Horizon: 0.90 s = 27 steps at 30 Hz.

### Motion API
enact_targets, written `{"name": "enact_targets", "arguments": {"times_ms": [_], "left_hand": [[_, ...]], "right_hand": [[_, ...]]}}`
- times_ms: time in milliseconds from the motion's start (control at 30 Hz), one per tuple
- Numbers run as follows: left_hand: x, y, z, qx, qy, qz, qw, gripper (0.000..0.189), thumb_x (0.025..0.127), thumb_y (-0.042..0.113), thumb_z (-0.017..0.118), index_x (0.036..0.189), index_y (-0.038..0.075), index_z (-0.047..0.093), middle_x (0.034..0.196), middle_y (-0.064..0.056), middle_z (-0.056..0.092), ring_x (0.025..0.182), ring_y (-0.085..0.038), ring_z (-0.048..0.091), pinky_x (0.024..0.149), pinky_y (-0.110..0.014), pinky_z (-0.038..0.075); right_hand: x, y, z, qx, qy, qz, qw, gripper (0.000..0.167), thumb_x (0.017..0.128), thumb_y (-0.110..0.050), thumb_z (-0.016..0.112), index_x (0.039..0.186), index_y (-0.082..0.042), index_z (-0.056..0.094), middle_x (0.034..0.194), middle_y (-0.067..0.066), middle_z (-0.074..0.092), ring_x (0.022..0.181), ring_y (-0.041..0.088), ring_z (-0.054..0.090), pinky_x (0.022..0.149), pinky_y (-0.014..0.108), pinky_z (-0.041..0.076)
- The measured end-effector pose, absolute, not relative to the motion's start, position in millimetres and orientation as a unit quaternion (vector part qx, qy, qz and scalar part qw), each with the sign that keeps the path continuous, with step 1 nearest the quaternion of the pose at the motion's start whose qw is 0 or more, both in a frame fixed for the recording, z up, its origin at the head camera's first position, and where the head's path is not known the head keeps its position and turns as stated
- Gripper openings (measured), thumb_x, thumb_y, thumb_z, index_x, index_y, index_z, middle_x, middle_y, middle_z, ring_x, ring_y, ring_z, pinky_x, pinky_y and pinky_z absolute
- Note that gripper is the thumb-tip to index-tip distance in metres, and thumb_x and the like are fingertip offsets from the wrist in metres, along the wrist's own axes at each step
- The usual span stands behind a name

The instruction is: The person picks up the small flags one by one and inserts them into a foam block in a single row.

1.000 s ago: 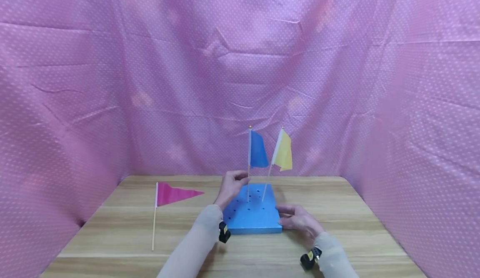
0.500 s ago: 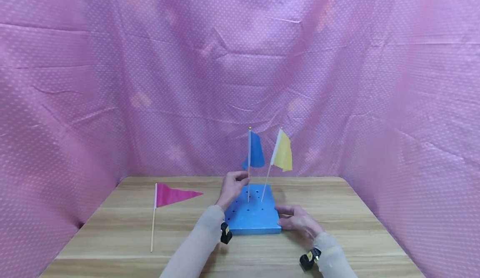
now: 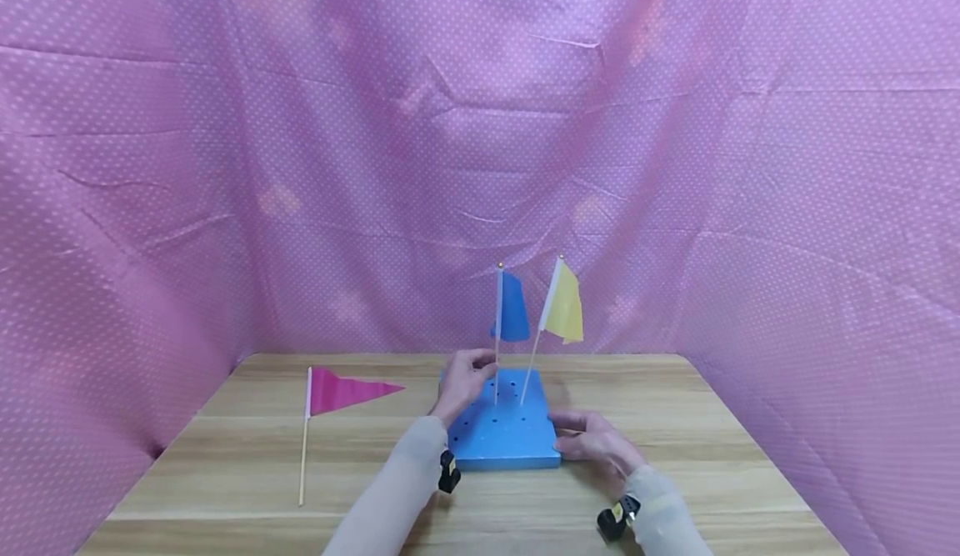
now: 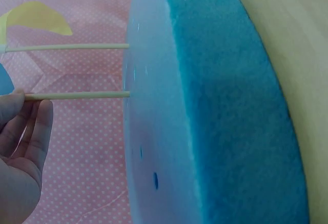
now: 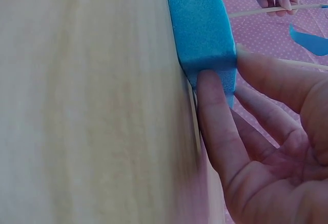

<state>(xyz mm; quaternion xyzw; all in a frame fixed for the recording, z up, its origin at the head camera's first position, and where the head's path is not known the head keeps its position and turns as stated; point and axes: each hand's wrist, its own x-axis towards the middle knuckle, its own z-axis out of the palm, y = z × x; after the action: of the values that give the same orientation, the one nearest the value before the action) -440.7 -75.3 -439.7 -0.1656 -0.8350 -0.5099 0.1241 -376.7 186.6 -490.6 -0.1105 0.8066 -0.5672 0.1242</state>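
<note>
My left hand (image 3: 462, 385) pinches the thin wooden stick of a blue flag (image 3: 513, 310), which stands upright with its lower end at the top of a blue foam block (image 3: 510, 443). In the left wrist view, thumb and fingers (image 4: 45, 119) grip the stick (image 4: 87, 95) below the cloth. To its right a yellow flag (image 3: 564, 310) stands in the block, tilted right. My right hand (image 3: 592, 439) holds the block's right edge; in the right wrist view, its digits (image 5: 218, 111) press the block's end (image 5: 205, 24). Several small holes dot the block's top.
A pink triangular flag (image 3: 348, 391) lies on the wooden table (image 3: 660, 473) to the left, its stick toward the front. Pink dotted cloth (image 3: 480, 147) surrounds the table at the back and both sides. Each wrist wears a small black camera (image 3: 448, 473).
The blue flag and my left hand have moved slightly down toward the block, the cloth shifting a little. My right hand stays at the block's right edge.
</note>
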Motion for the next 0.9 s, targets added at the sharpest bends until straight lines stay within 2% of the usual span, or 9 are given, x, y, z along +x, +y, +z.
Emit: {"name": "enact_targets", "arguments": {"times_ms": [400, 567, 900], "left_hand": [[-439.2, -75.2, -436.8, -0.176, -0.848, -0.489, 0.1, 0.022, 0.098, 0.025, 0.061, 0.115, 0.017, 0.072, 0.103, 0.001, 0.072, 0.092, -0.012, 0.068, 0.081, -0.034, 0.057], [-439.9, -76.0, -435.9, -0.172, -0.849, -0.491, 0.097, 0.022, 0.098, 0.025, 0.061, 0.114, 0.016, 0.072, 0.102, 0.001, 0.073, 0.091, -0.013, 0.068, 0.079, -0.033, 0.058], [-435.7, -75.7, -434.4, -0.172, -0.853, -0.483, 0.1, 0.018, 0.098, 0.025, 0.061, 0.11, 0.017, 0.073, 0.101, 0.001, 0.072, 0.094, -0.014, 0.067, 0.083, -0.036, 0.057]], "right_hand": [[-372.2, 187.3, -486.1, -0.111, 0.802, -0.573, 0.13, 0.062, 0.085, -0.01, 0.072, 0.14, 0.004, 0.048, 0.143, 0.028, 0.048, 0.119, 0.029, 0.06, 0.094, 0.037, 0.055], [-371.7, 186.8, -484.5, -0.119, 0.784, -0.592, 0.141, 0.065, 0.084, -0.006, 0.072, 0.142, 0.006, 0.044, 0.145, 0.033, 0.042, 0.121, 0.037, 0.059, 0.096, 0.039, 0.054], [-368.5, 188.6, -485.1, -0.123, 0.783, -0.593, 0.143, 0.064, 0.085, -0.006, 0.071, 0.141, 0.007, 0.044, 0.144, 0.032, 0.043, 0.123, 0.038, 0.057, 0.095, 0.039, 0.055]]}}
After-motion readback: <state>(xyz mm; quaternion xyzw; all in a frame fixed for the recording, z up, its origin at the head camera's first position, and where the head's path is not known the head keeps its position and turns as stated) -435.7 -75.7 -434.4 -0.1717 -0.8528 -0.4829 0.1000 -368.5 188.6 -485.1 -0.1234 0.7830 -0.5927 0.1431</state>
